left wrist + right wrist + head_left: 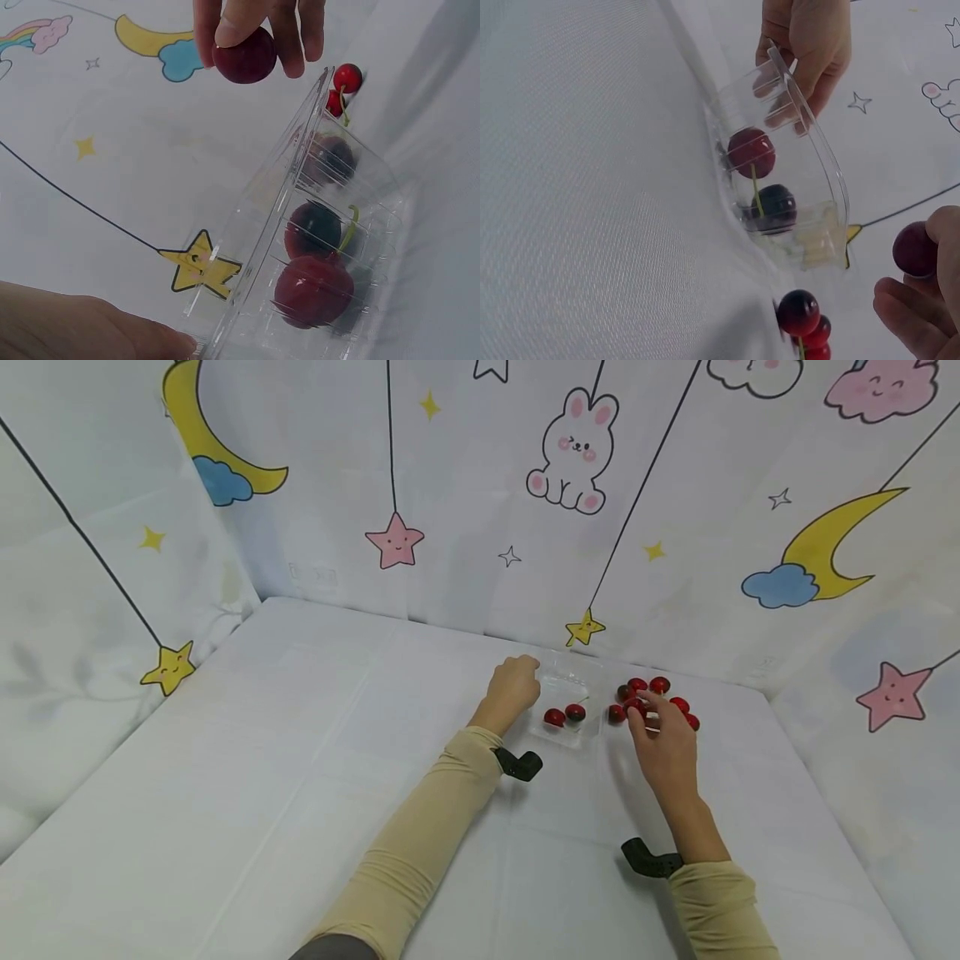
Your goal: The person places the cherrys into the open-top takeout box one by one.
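A clear plastic box (pixel 558 739) stands near the back of the table, with two dark red cherries (pixel 575 712) inside; a green stem shows on one. At the box's left side my left hand (pixel 513 688) grips the rim, its fingers visible through the clear wall in the right wrist view. My right hand (pixel 670 758) pinches a dark red cherry (pixel 915 250) between thumb and fingers. That cherry is held up above the table, higher than the box rim in the left wrist view. Several loose cherries (pixel 660 685) lie behind and around the right hand, to the right of the box.
A white cloth covers the table (pixel 337 793). Close behind the box rises a white patterned backdrop (pixel 465 593), with side panels at left and right. Each wrist wears a dark camera mount (pixel 651 860).
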Demonstrator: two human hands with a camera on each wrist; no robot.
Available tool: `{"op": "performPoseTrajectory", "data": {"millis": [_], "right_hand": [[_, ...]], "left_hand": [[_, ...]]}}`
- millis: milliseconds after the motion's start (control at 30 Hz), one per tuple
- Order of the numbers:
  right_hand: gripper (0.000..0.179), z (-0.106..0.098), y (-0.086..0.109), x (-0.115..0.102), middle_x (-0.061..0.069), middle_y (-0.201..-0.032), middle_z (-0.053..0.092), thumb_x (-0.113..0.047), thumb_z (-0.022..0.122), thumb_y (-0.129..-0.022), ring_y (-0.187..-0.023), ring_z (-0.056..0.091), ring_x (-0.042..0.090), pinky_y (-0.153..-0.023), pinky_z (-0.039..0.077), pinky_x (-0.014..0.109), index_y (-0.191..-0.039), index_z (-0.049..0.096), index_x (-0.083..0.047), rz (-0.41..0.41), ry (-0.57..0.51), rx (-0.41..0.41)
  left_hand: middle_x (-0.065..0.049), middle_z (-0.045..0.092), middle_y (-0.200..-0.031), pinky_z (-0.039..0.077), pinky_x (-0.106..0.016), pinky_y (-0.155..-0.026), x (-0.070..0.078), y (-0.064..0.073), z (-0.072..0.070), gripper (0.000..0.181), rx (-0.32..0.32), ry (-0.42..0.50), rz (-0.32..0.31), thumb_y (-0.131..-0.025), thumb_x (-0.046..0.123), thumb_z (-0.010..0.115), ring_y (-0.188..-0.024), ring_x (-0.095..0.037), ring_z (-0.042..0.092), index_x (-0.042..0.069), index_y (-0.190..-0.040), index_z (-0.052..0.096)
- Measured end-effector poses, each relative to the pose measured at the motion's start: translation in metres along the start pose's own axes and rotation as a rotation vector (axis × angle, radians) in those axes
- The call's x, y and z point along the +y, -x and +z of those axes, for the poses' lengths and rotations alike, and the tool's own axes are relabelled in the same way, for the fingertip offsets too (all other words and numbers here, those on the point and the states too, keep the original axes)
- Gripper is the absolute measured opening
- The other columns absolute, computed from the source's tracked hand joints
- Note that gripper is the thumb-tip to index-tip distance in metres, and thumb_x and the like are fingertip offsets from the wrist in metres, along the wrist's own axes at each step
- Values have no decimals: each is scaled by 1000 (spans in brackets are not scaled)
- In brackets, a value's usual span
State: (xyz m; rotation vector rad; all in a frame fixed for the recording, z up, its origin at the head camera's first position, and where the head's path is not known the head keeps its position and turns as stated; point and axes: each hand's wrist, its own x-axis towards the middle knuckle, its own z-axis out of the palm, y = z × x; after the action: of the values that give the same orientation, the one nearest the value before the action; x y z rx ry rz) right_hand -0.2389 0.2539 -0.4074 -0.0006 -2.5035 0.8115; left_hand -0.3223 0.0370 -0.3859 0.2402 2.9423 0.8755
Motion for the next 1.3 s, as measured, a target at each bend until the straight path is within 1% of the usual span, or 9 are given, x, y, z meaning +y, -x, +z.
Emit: {"op": "performPoseTrajectory", "data": {"millis": [167, 333, 500, 567, 733, 867, 1033, 1167, 1300], "right_hand": [[37, 1, 0, 1, 14, -122, 63, -25, 59, -94, -97, 66, 31, -83, 54, 45, -129, 58, -13, -9, 10, -11], [39, 1, 1, 1, 15, -121, 65, -27, 60, -93, -97, 67, 31, -83, 54, 44, -129, 59, -12, -15, 16, -16], [39, 1, 1, 2, 15, -119, 66, -28, 59, -94, -97, 68, 32, -82, 54, 45, -129, 60, -10, -34, 37, -14], [38, 2, 2, 3, 16, -118, 66, -28, 57, -95, -96, 68, 32, -81, 54, 45, -128, 60, -10, -42, 43, -6], [34, 2, 3, 3, 17, -115, 67, -24, 52, -98, -95, 67, 32, -78, 54, 46, -126, 62, -7, -82, 40, 32], [34, 2, 3, 3, 17, -114, 68, -22, 51, -98, -98, 65, 32, -78, 54, 46, -126, 61, -6, -99, 37, 40], [34, 2, 3, 2, 17, -114, 68, -19, 53, -97, -97, 65, 32, -78, 54, 46, -128, 60, -7, -93, 24, 38], [33, 3, 3, 0, 16, -112, 69, -16, 56, -96, -92, 68, 31, -76, 54, 44, -127, 61, -9, -101, 17, 65], [34, 5, 3, -1, 15, -109, 70, -18, 56, -96, -88, 69, 30, -74, 55, 40, -129, 61, -15, -93, 20, 87]], "left_hand": [[-5, 62, -129, 53, -28, -67, -1, -1, -1, 41, 0, 4, 15, -93, 8, 48, -92, -19, 66, 11, -133, 56], [-5, 61, -131, 53, -28, -69, -1, -2, 1, 41, -2, 2, 4, -94, 8, 49, -94, -19, 65, 12, -134, 55], [-4, 61, -130, 49, -25, -61, -1, -1, 1, 41, 10, -5, 6, -94, 8, 50, -87, -17, 64, 13, -134, 55], [-5, 61, -130, 49, -26, -62, -1, 0, 1, 40, 12, -5, 5, -94, 9, 51, -86, -18, 64, 13, -133, 56], [-5, 62, -129, 53, -30, -69, -1, -1, 2, 40, 16, -3, 2, -93, 9, 52, -93, -19, 65, 13, -133, 56], [-5, 62, -129, 53, -30, -69, -1, -1, 2, 40, 16, 1, 0, -94, 9, 51, -92, -19, 65, 13, -133, 56], [-5, 61, -130, 52, -28, -66, -1, -1, 2, 40, 12, 6, -5, -94, 10, 51, -88, -18, 63, 13, -133, 56], [-4, 61, -130, 51, -27, -66, -1, -2, 3, 40, 11, 4, -6, -94, 9, 51, -89, -18, 63, 13, -133, 56], [-4, 61, -130, 51, -28, -68, 0, -2, 2, 40, 10, 2, -6, -94, 10, 51, -91, -18, 63, 13, -133, 56]]}}
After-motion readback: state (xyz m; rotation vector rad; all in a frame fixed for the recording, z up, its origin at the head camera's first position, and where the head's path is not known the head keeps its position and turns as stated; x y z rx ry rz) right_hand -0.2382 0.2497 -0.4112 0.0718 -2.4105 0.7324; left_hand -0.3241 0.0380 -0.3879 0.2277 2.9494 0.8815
